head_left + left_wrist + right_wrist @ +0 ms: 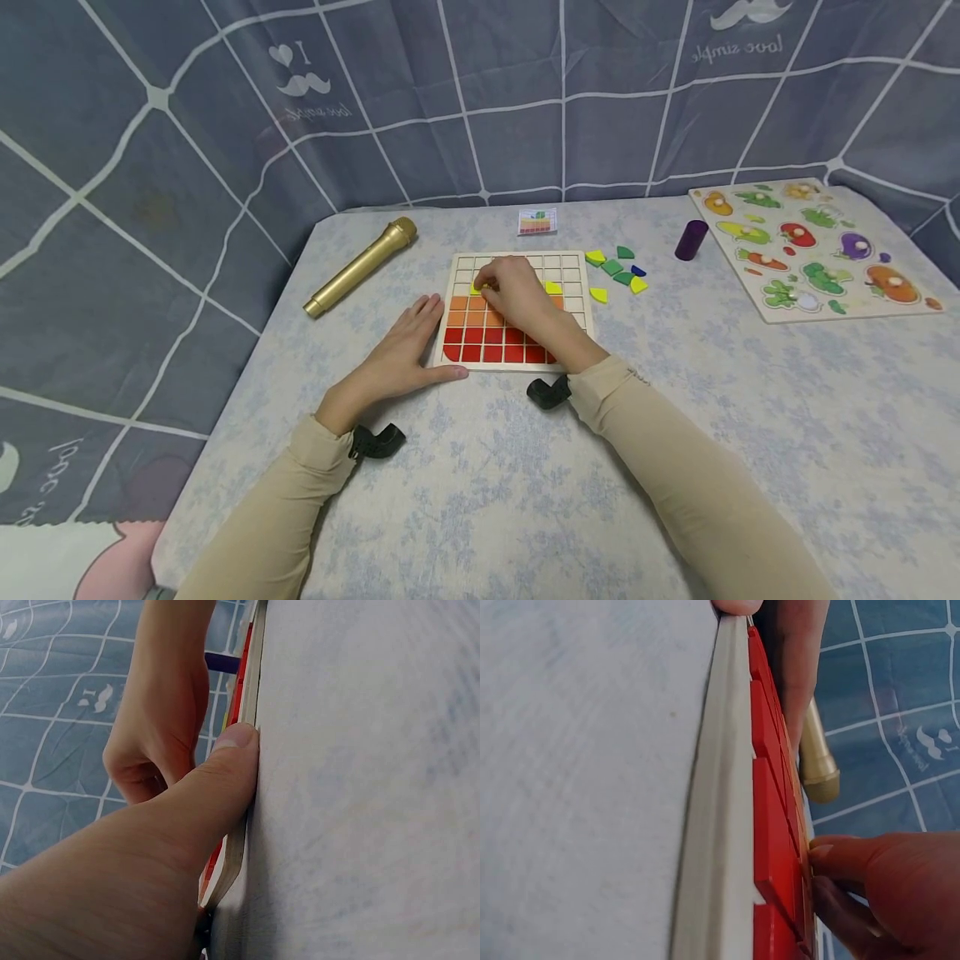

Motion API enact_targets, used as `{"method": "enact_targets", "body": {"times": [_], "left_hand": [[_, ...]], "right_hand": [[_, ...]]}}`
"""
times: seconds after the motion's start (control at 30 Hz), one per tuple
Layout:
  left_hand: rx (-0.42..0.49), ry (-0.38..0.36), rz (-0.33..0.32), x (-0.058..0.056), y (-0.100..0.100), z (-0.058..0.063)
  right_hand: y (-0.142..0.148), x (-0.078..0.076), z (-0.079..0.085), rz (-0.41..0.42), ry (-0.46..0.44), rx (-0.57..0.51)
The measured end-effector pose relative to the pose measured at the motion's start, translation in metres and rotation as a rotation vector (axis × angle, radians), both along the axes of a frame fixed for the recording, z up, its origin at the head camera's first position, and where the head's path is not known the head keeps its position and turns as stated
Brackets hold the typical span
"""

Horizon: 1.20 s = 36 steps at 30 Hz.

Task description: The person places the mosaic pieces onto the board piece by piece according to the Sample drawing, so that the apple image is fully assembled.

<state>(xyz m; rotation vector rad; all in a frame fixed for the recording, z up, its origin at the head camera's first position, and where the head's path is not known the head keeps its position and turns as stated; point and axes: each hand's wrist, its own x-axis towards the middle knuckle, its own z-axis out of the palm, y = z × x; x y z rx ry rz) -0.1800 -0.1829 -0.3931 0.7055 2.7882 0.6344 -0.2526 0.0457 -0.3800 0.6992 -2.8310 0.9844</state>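
A white wooden grid board [573, 273] lies on the table, its front rows filled with red tiles [493, 336] and the rows behind them with orange tiles [456, 317]. My left hand [401, 350] rests at the board's left side, fingers straight along that edge and thumb against the front rim. Over the board, my right hand [517, 292] pinches a small yellow tile [476, 288] at the row behind the orange ones. Another yellow tile [553, 287] sits farther right in that row. The right hand hides the tiles between them.
Loose green, yellow and blue pieces [612, 267] lie right of the board. A small picture card [537, 222] is behind it, a gold microphone [362, 267] at left. Farther right stand a purple cylinder [691, 240] and a vegetable puzzle board [765, 283].
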Motion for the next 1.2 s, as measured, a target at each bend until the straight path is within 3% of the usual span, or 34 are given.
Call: {"method": "enact_targets", "body": {"times": [0.33,0.63,0.87,1.2], "left_hand": [[0.001,0.0,0.001,0.0,0.0,0.0],[0.004,0.002,-0.004,0.0,-0.001,-0.001],[0.009,0.006,-0.002,0.0,-0.003,-0.001],[0.009,0.008,-0.014,0.0,-0.002,-0.002]], "right_hand": [[0.027,0.006,0.009,-0.034,0.012,-0.022],[0.093,0.018,0.022,-0.086,-0.052,0.002],[0.139,0.023,0.026,-0.11,-0.093,0.08],[0.157,0.022,0.021,-0.093,-0.169,0.138]]}}
